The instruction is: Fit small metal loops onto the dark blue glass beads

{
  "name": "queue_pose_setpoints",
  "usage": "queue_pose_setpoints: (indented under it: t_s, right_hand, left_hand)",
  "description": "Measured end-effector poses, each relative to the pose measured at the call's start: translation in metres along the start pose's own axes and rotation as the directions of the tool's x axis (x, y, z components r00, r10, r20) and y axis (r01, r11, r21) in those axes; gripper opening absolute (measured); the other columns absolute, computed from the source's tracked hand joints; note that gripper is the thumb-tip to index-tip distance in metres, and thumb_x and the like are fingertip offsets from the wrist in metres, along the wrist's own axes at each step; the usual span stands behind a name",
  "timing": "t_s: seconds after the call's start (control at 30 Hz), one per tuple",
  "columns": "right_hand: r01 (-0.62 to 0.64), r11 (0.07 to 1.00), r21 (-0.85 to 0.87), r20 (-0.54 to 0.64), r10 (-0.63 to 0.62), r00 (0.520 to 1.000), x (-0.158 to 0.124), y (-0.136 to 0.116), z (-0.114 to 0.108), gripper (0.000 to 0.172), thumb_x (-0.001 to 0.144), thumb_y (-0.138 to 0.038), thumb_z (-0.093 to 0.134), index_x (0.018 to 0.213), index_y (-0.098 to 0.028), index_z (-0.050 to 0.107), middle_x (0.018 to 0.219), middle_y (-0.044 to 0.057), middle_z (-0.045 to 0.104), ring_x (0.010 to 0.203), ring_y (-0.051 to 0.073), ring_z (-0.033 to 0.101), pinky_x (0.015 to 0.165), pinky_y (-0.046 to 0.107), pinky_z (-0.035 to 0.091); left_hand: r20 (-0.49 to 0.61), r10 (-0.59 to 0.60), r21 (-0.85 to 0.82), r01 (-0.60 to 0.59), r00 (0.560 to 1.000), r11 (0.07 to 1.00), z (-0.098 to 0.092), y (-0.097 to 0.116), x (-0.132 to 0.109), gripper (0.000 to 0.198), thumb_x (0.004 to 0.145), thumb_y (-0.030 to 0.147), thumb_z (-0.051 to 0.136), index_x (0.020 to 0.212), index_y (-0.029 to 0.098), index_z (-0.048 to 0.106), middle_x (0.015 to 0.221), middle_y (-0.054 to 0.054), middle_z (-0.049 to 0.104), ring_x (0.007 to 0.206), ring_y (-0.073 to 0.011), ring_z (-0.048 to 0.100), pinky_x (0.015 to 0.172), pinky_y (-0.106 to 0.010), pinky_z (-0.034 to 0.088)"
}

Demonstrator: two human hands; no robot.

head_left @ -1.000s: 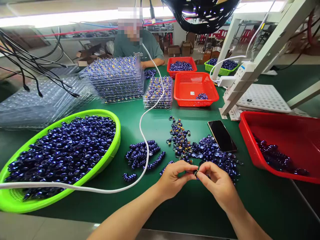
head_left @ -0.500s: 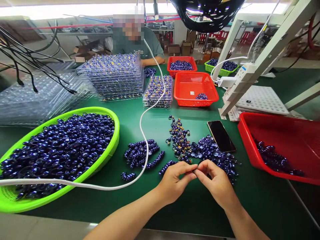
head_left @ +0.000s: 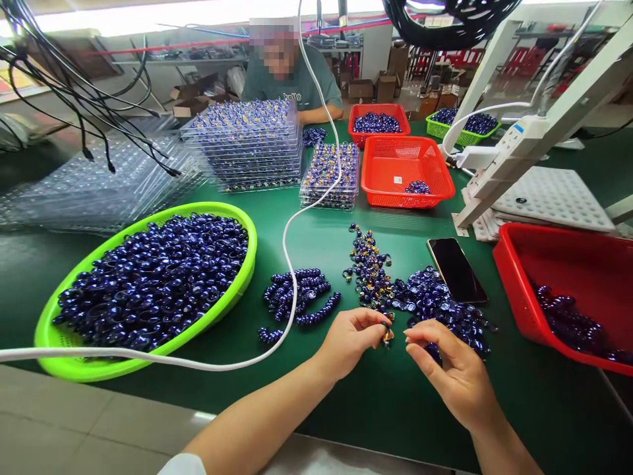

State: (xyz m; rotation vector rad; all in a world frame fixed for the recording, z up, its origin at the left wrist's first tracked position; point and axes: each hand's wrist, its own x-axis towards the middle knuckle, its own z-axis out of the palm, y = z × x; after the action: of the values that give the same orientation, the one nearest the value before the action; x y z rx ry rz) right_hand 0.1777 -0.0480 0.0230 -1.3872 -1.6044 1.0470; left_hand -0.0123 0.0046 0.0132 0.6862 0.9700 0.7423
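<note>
My left hand (head_left: pixel 352 340) pinches a small dark blue ring with a gold-orange piece (head_left: pixel 388 336) on it, between thumb and forefinger. To its right, my right hand (head_left: pixel 452 369) has thumb and forefinger drawn close together. A tiny pale spot shows at those fingertips; what it is I cannot make out. Just beyond the hands lies a loose heap of dark blue shiny domed pieces (head_left: pixel 445 303). Adjoining it is a scatter of blue rings with gold-orange bits (head_left: pixel 370 267). Left of my left hand sit rows of nested blue rings (head_left: pixel 291 297).
A green basket (head_left: pixel 252 241) full of blue rings stands at left, a white cable (head_left: pixel 291 264) crossing it. Red baskets (head_left: pixel 448 188), a red tray (head_left: pixel 512 277) and a phone (head_left: pixel 457 270) are right. Stacked clear trays (head_left: pixel 247 152) stand before a seated person (head_left: pixel 311 82).
My hands, earlier touching at the fingertips, have come apart. The ring with its gold-orange piece now shows in my left hand. The whole view has shifted, with the surroundings appearing farther right.
</note>
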Motion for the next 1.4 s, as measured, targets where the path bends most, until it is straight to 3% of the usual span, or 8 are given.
queue_pose_setpoints:
  t_s: [0.17, 0.3, 0.43, 0.57, 0.73, 1.0, 1.2, 1.4]
  right_hand:
    - [0.282, 0.957, -0.073, 0.047, -0.279, 0.959, 0.003, 0.001, 0.012, 0.032, 0.09, -0.009, 0.058, 0.117, -0.025, 0.061, 0.098, 0.006, 0.061, 0.09, 0.018, 0.061, 0.075, 0.031, 0.052]
    - [0.378, 0.904, -0.202, 0.053, -0.375, 0.925, 0.006, 0.003, 0.017, 0.032, 0.088, -0.002, 0.057, 0.112, -0.022, 0.06, 0.095, 0.006, 0.059, 0.086, 0.018, 0.059, 0.075, 0.033, 0.051]
    - [0.32, 0.922, -0.22, 0.061, -0.314, 0.947, 0.006, 0.002, 0.017, 0.018, 0.09, -0.005, 0.054, 0.1, -0.02, 0.058, 0.091, 0.006, 0.058, 0.086, 0.018, 0.057, 0.076, 0.034, 0.048]
    - [0.058, 0.989, -0.139, 0.03, -0.055, 0.998, 0.006, -0.002, 0.013, 0.01, 0.095, -0.017, 0.051, 0.088, -0.02, 0.057, 0.085, 0.003, 0.056, 0.079, 0.016, 0.055, 0.072, 0.03, 0.045]
    - [-0.186, 0.982, -0.036, 0.02, 0.187, 0.982, 0.008, -0.003, 0.01, 0.015, 0.096, -0.029, 0.053, 0.085, -0.021, 0.059, 0.082, 0.0, 0.057, 0.074, 0.014, 0.053, 0.068, 0.027, 0.043]
    - [-0.104, 0.993, -0.048, -0.025, 0.103, 0.994, 0.005, -0.001, 0.01, 0.007, 0.094, -0.025, 0.056, 0.089, -0.022, 0.059, 0.083, -0.001, 0.058, 0.075, 0.014, 0.054, 0.07, 0.026, 0.043]
    - [-0.005, 0.999, -0.044, 0.07, 0.008, 0.998, 0.004, -0.006, 0.006, 0.014, 0.094, -0.02, 0.053, 0.105, -0.025, 0.061, 0.1, 0.0, 0.061, 0.089, 0.014, 0.057, 0.079, 0.026, 0.045]
    - [-0.008, 0.996, -0.093, -0.003, 0.008, 1.0, 0.004, -0.004, 0.012, 0.001, 0.093, -0.022, 0.058, 0.093, -0.023, 0.06, 0.088, -0.001, 0.061, 0.08, 0.014, 0.057, 0.073, 0.026, 0.045]
  left_hand:
    - [0.009, -0.019, -0.002, 0.019, 1.0, 1.0, 0.0, -0.003, 0.0, 0.015, 0.066, 0.02, 0.072, 0.076, 0.01, 0.07, 0.064, -0.001, 0.063, 0.055, -0.0073, 0.05, 0.055, -0.021, 0.037]
    - [0.001, -0.027, 0.019, 0.027, 1.0, 0.999, 0.004, -0.006, -0.002, 0.014, 0.065, 0.018, 0.071, 0.076, 0.01, 0.07, 0.064, 0.0, 0.063, 0.055, -0.0067, 0.049, 0.054, -0.02, 0.037]
    - [0.007, -0.045, 0.087, 0.044, 0.999, 0.995, 0.006, -0.01, -0.003, 0.021, 0.068, 0.023, 0.072, 0.084, 0.01, 0.072, 0.07, -0.003, 0.067, 0.055, -0.0075, 0.051, 0.054, -0.02, 0.04]
    - [0.017, -0.019, 0.156, 0.017, 1.0, 0.988, 0.005, -0.013, -0.004, 0.027, 0.075, 0.028, 0.071, 0.095, 0.01, 0.073, 0.08, -0.007, 0.072, 0.067, -0.0126, 0.061, 0.06, -0.022, 0.046]
    - [0.017, 0.022, 0.198, -0.025, 1.0, 0.98, 0.006, -0.015, -0.007, 0.03, 0.077, 0.029, 0.072, 0.102, 0.012, 0.074, 0.087, -0.009, 0.075, 0.077, -0.0168, 0.066, 0.067, -0.025, 0.051]
    - [0.034, 0.088, 0.178, -0.092, 0.996, 0.98, 0.006, -0.018, -0.006, 0.029, 0.071, 0.028, 0.078, 0.096, 0.012, 0.075, 0.093, -0.01, 0.075, 0.087, -0.022, 0.069, 0.084, -0.033, 0.054]
    - [-0.01, 0.122, 0.194, -0.118, 0.992, 0.974, 0.004, -0.017, -0.006, 0.029, 0.072, 0.029, 0.077, 0.096, 0.013, 0.075, 0.091, -0.01, 0.075, 0.084, -0.0215, 0.07, 0.08, -0.032, 0.055]
    - [-0.017, 0.141, 0.267, -0.131, 0.99, 0.955, 0.004, -0.021, -0.007, 0.026, 0.074, 0.028, 0.076, 0.096, 0.014, 0.076, 0.091, -0.01, 0.075, 0.084, -0.0204, 0.069, 0.078, -0.03, 0.055]
